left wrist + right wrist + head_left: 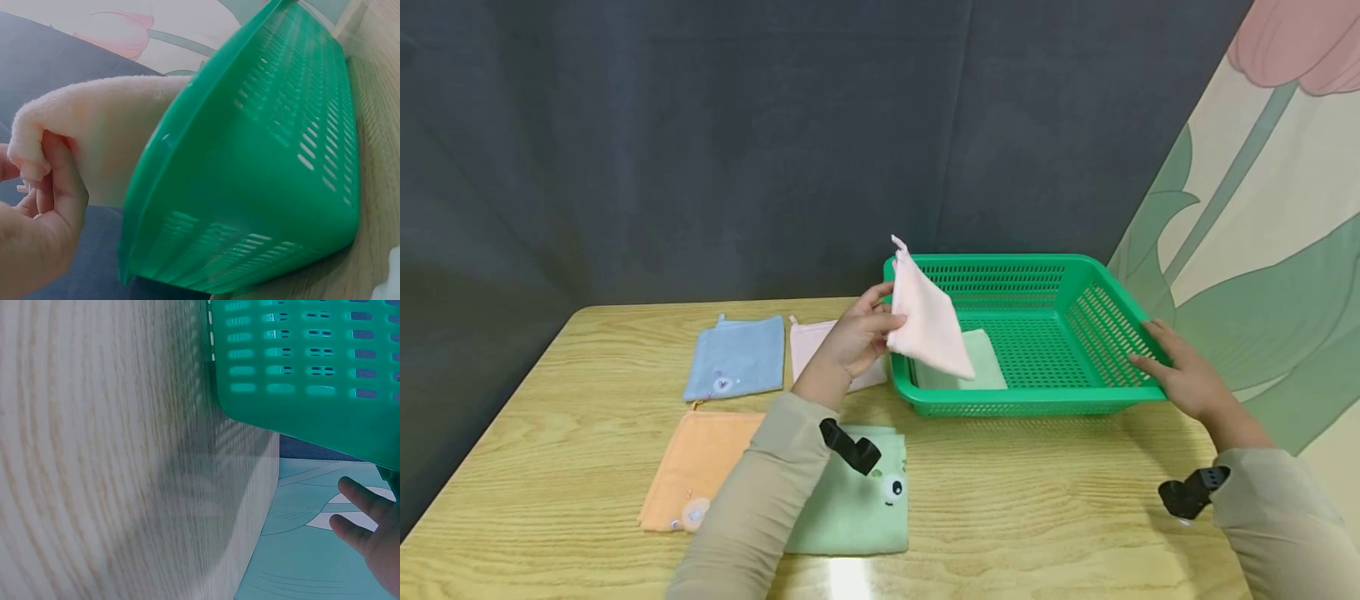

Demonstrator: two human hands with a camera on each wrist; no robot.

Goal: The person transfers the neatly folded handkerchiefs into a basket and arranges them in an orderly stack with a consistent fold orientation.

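Note:
My left hand [867, 329] pinches a folded pale pink hand towel [928, 321] by its edge, thumb in front. The towel hangs tilted over the left end of a green plastic basket [1037, 400], its hanging loop at the top. In the left wrist view the pink towel [119, 119] droops behind the basket rim. Inside the basket lies a light green towel [987, 360], partly hidden by the pink one. My right hand [1187, 375] holds the basket's right rim, thumb over the inner side. Two of its fingers [359, 500] stretch out beyond the rim in the right wrist view.
Left of the basket on the wooden table [1015, 500] lie a blue towel [737, 354], another pink towel [808, 337], an orange towel [700, 458] and a green towel [865, 517]. My left forearm crosses over some of them. A dark curtain [737, 150] stands behind.

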